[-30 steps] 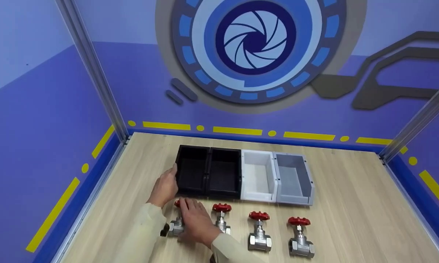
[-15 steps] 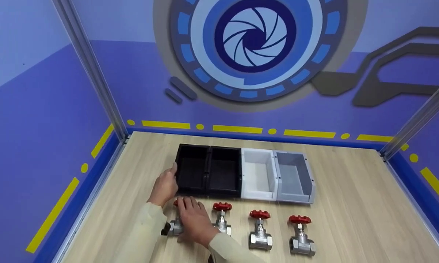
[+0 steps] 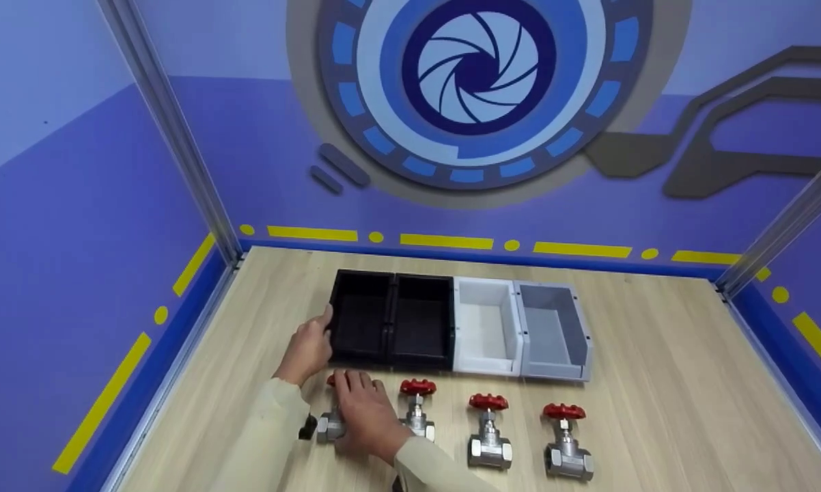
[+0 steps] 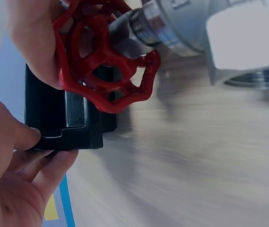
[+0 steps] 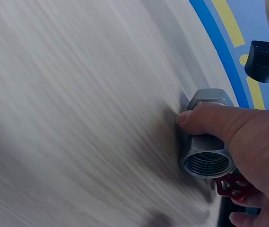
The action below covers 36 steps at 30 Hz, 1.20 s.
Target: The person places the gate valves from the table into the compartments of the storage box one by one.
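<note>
My left hand (image 3: 307,348) holds the side of the leftmost black bin (image 3: 360,321). In the left wrist view its thumb lies on the bin's rim and the fingers press along the outer wall. Just in front, my right hand (image 3: 369,413) grips the leftmost gate valve (image 3: 330,428), a steel body with a red handwheel (image 4: 103,61). The right wrist view has that hand's thumb across the threaded body (image 5: 207,163), while fingers reach toward the handwheel. Most of this valve is hidden under the hand in the head view.
Further right in the valve row stand a partly covered valve (image 3: 419,410) and two more valves (image 3: 490,444) (image 3: 568,459). A second black bin (image 3: 421,324), a white bin (image 3: 487,328) and a grey bin (image 3: 550,335) adjoin the left one. Blue panels (image 3: 260,150) enclose the wooden table (image 3: 663,383).
</note>
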Available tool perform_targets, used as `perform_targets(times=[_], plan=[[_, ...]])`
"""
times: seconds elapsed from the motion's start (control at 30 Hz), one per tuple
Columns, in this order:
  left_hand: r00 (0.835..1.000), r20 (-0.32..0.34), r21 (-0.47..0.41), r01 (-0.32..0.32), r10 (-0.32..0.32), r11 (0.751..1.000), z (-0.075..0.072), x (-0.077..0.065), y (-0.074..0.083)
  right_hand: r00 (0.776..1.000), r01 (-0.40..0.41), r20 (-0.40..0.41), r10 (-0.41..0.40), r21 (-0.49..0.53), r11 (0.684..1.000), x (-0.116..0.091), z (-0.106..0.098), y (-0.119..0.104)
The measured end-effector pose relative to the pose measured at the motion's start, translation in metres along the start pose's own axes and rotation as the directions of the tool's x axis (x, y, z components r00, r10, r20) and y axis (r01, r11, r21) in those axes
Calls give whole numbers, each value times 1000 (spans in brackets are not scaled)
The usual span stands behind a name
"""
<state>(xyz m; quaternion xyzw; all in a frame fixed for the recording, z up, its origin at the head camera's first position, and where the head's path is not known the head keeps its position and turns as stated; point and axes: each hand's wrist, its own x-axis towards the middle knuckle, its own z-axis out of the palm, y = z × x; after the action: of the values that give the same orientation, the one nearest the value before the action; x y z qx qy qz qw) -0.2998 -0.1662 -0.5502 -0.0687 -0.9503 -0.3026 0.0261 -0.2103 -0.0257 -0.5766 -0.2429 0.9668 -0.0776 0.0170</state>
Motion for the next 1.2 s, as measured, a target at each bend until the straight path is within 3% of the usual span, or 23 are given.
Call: perform_targets(times=[0.6,0.9,1.2], plan=[[1000,12,-34,0,0,999,4,1,1,998,28,-61,-26,23,999,-3,3,9],[994,-86,-41,-76,72,996,4,-2,1,994,34,-107,-33,13,999,-4,-3,10],[999,-36,-46,-32,31,998,2,1,-4,993,30,-112,-25,48,998,1,-12,11]])
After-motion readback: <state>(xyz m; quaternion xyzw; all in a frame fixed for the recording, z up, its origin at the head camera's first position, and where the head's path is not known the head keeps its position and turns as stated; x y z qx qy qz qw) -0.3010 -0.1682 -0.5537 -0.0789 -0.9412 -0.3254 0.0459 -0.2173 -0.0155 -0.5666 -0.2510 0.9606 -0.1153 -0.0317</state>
